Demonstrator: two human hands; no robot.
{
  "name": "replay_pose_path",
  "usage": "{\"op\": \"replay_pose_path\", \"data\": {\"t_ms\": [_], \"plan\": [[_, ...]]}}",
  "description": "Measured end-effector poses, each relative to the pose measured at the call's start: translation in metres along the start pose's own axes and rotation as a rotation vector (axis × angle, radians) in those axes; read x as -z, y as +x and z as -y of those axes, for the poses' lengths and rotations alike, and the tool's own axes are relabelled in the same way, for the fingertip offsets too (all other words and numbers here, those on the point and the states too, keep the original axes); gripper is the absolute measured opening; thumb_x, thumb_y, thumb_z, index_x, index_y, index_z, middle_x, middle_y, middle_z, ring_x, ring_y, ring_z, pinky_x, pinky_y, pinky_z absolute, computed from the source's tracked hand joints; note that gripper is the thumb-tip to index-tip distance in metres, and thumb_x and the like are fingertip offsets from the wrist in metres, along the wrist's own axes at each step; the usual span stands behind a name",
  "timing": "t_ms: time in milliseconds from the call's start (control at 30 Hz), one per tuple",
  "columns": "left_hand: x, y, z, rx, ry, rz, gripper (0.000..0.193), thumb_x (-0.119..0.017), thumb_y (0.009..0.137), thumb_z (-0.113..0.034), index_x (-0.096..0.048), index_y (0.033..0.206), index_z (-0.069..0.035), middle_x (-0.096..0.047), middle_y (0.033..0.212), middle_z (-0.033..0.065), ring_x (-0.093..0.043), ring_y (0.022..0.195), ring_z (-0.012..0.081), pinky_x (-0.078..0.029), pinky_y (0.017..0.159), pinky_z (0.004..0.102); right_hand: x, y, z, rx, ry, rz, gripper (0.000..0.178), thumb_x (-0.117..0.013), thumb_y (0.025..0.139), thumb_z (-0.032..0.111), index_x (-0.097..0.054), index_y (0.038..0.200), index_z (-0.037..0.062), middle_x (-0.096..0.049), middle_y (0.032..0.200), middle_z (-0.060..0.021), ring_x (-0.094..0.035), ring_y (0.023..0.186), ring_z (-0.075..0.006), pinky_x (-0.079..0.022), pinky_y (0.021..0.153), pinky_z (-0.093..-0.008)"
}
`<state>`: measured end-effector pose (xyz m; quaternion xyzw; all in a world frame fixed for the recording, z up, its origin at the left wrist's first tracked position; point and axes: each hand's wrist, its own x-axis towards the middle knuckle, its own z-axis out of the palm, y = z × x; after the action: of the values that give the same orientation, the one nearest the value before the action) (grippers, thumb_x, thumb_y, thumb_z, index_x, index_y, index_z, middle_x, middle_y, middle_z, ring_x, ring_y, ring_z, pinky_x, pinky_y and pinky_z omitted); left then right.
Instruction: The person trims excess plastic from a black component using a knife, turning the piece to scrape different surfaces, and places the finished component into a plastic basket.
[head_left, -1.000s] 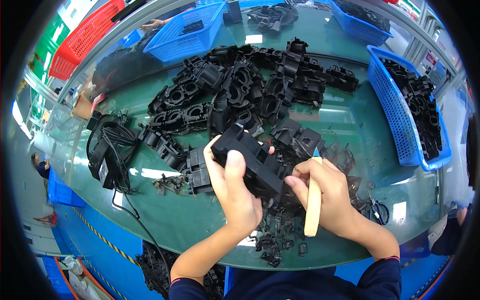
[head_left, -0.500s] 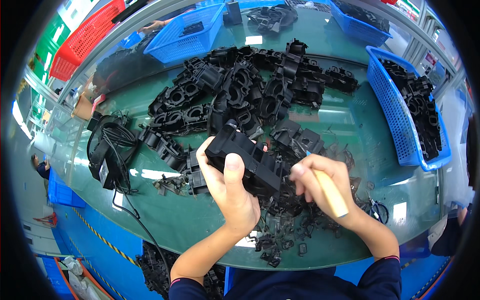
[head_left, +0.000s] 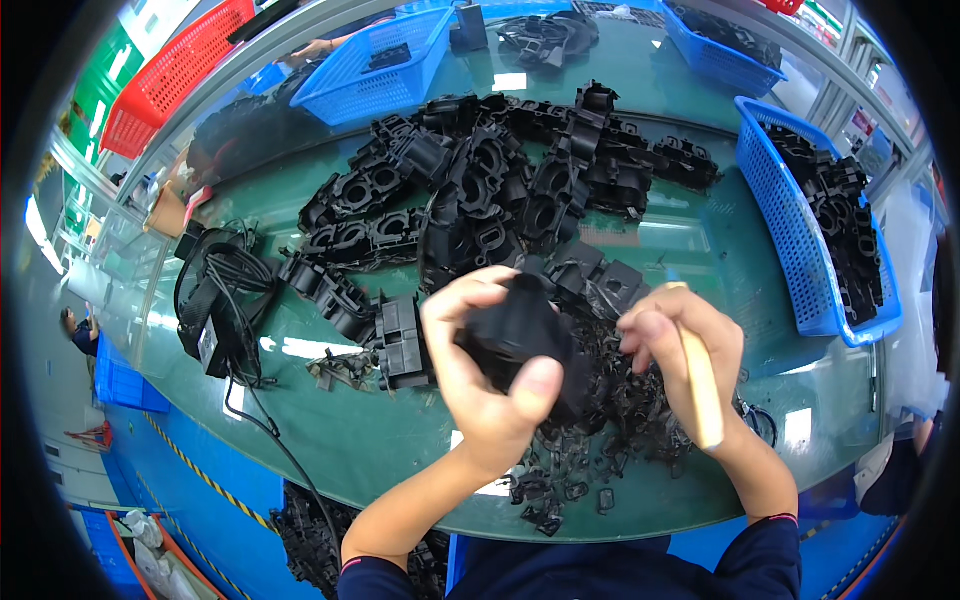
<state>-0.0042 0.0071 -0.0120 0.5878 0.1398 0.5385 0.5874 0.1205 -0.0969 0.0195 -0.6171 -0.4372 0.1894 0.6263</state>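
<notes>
My left hand (head_left: pixel 478 405) is wrapped round a black moulded plastic part (head_left: pixel 515 325), blurred by motion, and holds it above the bench. In my right hand (head_left: pixel 722 345) is a tool with a pale wooden handle (head_left: pixel 704 400). Its working end lies past my fingers, too blurred to make out, and is apart from the part. Under and beside my hands lie small black plastic scraps (head_left: pixel 560 465). Beyond them rises a heap of similar black moulded parts (head_left: pixel 470 185), and another block-shaped part (head_left: pixel 402 345) sits left of my left hand.
At the right stands a blue basket (head_left: pixel 785 230) filled with black parts. Another blue basket (head_left: pixel 370 90) and a red basket (head_left: pixel 165 85) are at the far left. A black device with coiled cable (head_left: pixel 215 300) lies on the green bench top (head_left: pixel 330 425) at left.
My left hand has turned the black part and shifted it slightly to the right. My right hand has moved right and up with the tool, away from the part.
</notes>
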Motion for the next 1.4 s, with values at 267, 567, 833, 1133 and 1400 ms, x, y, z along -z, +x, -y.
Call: {"op": "replay_pose_path", "data": {"t_ms": [267,567,833,1133,1400], "plan": [[-0.006,-0.002,0.003,-0.424,0.200,0.343,0.067,-0.081,0.057,-0.018,-0.041,0.110,-0.004,-0.047,0.109,0.0200,-0.052,0.095,0.0282,-0.045,0.082,0.0371,0.009,0.004,0.020,0.522,-0.535,0.047,0.020,-0.072,0.071,0.011,-0.058,0.081,0.0044,-0.054,0.063,-0.0056,-0.051,0.056,-0.0222,-0.042,0.065,-0.0329],[-0.007,0.005,-0.001,-0.421,0.201,0.538,0.067,-0.081,0.055,-0.013,-0.044,0.110,-0.003,-0.050,0.110,0.0207,-0.052,0.097,0.0291,-0.045,0.082,0.0384,0.012,-0.001,0.007,0.472,-0.210,0.107,0.013,-0.063,0.072,-0.004,-0.051,0.074,0.0031,-0.051,0.063,-0.0072,-0.050,0.056,-0.0206,-0.041,0.054,-0.0314],[-0.004,0.005,0.004,-0.251,-0.006,0.496,0.062,-0.078,0.057,-0.018,-0.044,0.106,-0.002,-0.051,0.108,0.0203,-0.051,0.097,0.0268,-0.043,0.085,0.0360,0.029,0.003,0.028,-0.035,0.149,-0.030,0.032,-0.048,0.092,0.026,-0.056,0.072,0.0030,-0.051,0.055,-0.0028,-0.045,0.048,-0.0064,-0.036,0.045,-0.0198],[-0.015,-0.001,-0.007,0.053,0.082,0.283,0.061,-0.075,0.064,-0.034,-0.042,0.104,-0.002,-0.051,0.103,0.0162,-0.051,0.099,0.0256,-0.039,0.090,0.0374,0.026,0.010,0.001,0.478,-0.392,-0.060,0.008,-0.064,0.082,0.011,-0.060,0.082,0.0040,-0.059,0.079,-0.0044,-0.057,0.071,-0.0195,-0.042,0.074,-0.0329],[-0.008,-0.004,-0.002,0.284,0.109,0.375,0.051,-0.064,0.077,-0.029,-0.046,0.117,-0.002,-0.047,0.112,0.0076,-0.044,0.107,0.0183,-0.032,0.096,0.0319,0.018,0.001,0.007,0.340,-0.215,0.081,0.023,-0.055,0.090,0.027,-0.057,0.097,0.0047,-0.058,0.082,-0.0067,-0.052,0.071,-0.0235,-0.040,0.070,-0.0320]]}}
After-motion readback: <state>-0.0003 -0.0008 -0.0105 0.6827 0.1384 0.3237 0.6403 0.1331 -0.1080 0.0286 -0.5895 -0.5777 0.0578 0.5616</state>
